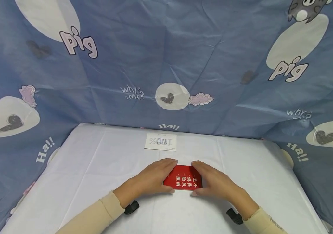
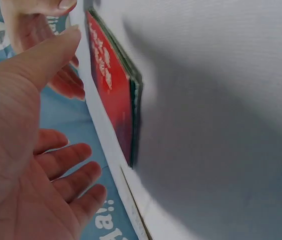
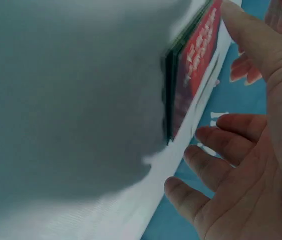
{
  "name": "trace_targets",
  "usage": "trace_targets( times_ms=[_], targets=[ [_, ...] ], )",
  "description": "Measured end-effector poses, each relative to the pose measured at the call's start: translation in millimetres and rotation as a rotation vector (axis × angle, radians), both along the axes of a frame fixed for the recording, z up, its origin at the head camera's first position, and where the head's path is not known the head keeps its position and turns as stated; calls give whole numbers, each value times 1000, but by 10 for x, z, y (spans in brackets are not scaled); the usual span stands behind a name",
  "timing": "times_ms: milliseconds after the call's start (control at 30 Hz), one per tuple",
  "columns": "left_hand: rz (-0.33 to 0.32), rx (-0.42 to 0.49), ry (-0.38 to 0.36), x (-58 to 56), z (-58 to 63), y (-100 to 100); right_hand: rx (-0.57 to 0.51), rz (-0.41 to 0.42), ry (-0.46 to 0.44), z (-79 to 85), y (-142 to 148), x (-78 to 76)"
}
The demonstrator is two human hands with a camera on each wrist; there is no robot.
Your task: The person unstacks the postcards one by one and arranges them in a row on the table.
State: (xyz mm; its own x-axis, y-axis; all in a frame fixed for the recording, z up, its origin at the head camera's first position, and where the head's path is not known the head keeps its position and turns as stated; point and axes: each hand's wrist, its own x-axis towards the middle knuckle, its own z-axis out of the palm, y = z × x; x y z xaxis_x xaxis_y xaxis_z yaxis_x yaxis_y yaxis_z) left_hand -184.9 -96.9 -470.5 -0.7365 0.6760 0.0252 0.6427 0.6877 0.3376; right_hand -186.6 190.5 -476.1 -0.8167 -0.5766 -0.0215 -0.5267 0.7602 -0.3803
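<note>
Red, glossy-looking top with pale characters: one flat rectangular block, its layered edges dark green in the wrist views. It lies flat on a white cloth, near the middle, between a person's two hands.

Left hand: at the block's left end, fingers extended and spread, thumb apart from them, palm turned inward. Grips nothing. Left wrist view shows the thumb tip just beside the block, the other fingers farther off.

Right hand: at the opposite end, roughly mirroring the left. Fingers loose and parted, thumb well away from them; nothing held. Whether the thumb touches the block cannot be told.

Beige sleeves on both forearms; a black device beneath each wrist.

Beyond the hands, toward the far edge of the cloth, a white card lies flat, printed "Good Luck". Behind stands blue fabric, creased, patterned with "pig", "Ha!!", hearts and pale rounded patches.
</note>
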Motion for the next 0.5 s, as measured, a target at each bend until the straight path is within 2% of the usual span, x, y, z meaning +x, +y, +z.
trace_targets(
  times_ms=[200, 500],
  targets=[
    [41, -30, -57, -11, -90, 26, 19, -26, -25, -92, 18, 42],
    [85, -11, -102, -21, -187, 42, 36, -61, -37, -133, 7, 22]
  ],
)
